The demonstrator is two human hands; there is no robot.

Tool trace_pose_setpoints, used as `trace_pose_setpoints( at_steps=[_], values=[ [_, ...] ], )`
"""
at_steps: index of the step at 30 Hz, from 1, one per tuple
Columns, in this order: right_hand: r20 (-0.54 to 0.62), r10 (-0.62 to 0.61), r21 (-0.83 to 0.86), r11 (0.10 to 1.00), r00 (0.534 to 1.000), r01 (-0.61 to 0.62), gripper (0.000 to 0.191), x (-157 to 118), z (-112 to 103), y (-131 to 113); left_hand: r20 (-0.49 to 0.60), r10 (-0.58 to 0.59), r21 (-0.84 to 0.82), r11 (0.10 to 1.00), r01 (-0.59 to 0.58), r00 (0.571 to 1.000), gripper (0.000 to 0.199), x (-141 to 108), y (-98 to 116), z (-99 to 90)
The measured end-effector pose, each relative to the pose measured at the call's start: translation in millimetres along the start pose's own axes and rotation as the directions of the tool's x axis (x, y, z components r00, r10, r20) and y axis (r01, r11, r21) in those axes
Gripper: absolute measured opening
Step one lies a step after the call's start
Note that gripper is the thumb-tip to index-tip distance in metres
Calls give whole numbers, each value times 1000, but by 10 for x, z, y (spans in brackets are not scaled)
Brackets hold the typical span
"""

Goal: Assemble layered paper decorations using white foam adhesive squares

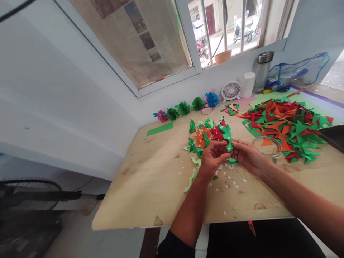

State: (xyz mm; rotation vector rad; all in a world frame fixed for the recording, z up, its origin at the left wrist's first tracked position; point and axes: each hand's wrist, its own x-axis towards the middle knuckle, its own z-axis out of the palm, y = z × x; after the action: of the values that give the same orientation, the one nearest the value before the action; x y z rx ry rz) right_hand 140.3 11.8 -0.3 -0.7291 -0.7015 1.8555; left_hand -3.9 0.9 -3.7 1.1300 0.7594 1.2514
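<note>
While both our forearms are reaching over the near edge of the wooden table (145, 179), we are keeping both hands inboard of that edge. To the left: plain wood, running to a rounded corner. To the right: a clear ring (267, 146) lying near our right wrist, then a heap of red, orange and green paper offcuts (282, 122), then a dark tray (333, 136) at the side of the view.

Item, grip: our right hand (245, 154) is closing its fingertips on a green scalloped paper piece (227, 138) dotted with white squares, held between the hands. Our left hand (213, 157) is curling beside its lower end, thumb and forefinger almost meeting; whether they are pinching it, we cannot tell.

Item, surface: scalloped paper pieces (200, 138) in green, orange and red are lying just beyond our left hand, and small white squares (228, 177) are lying scattered around and below both hands. Along the wall are standing folded paper figures (184, 108), a small white fan (231, 90), a white cylinder (247, 85) and a lidded bottle (262, 73).

Item, room: beyond the barred window (224, 28), a white scooter (243, 28) is standing outside.
</note>
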Motion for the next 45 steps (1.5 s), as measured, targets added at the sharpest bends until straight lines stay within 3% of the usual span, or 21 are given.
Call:
trace_pose_setpoints(
  at_steps=[6, 10, 12, 15, 18, 21, 25, 31, 45],
  values=[
    [-22, 56, 15, 998, 998, -55, 9, 1, -4, 3, -31, 140, 276, 953, -126, 990, 29, -35, 2, 15],
    [-52, 44, -110, 993, 998, -50, 17, 3, 2, 10, -79, 204, 370, 915, -161, 976, 25, -54, 24, 23],
    [-105, -13, -226, 974, 994, -11, 21, 8, 8, 11, -108, 237, 417, 892, -173, 965, 24, -57, 33, 20],
    [-177, -205, -410, 905, 963, 118, 28, 2, 29, 2, -129, 290, 526, 830, -183, 948, 23, -57, 40, 10],
    [-134, -343, -559, 801, 930, 215, 31, -27, 63, -15, -100, 344, 632, 747, -207, 934, 21, -59, 50, 13],
    [-45, -340, -656, 719, 939, 229, 31, -54, 91, -23, -51, 386, 700, 671, -243, 921, 20, -64, 62, 31],
    [40, -315, -705, 663, 948, 251, 33, -58, 94, -18, -10, 401, 738, 621, -264, 916, 21, -67, 65, 48],
    [72, -317, -724, 635, 946, 269, 32, -42, 76, -8, 14, 404, 746, 604, -279, 915, 20, -73, 56, 43],
    [22, -286, -641, 731, 958, 233, 27, -59, 91, -29, 6, 366, 717, 647, -259, 931, 21, -79, 44, 25]
  ],
)
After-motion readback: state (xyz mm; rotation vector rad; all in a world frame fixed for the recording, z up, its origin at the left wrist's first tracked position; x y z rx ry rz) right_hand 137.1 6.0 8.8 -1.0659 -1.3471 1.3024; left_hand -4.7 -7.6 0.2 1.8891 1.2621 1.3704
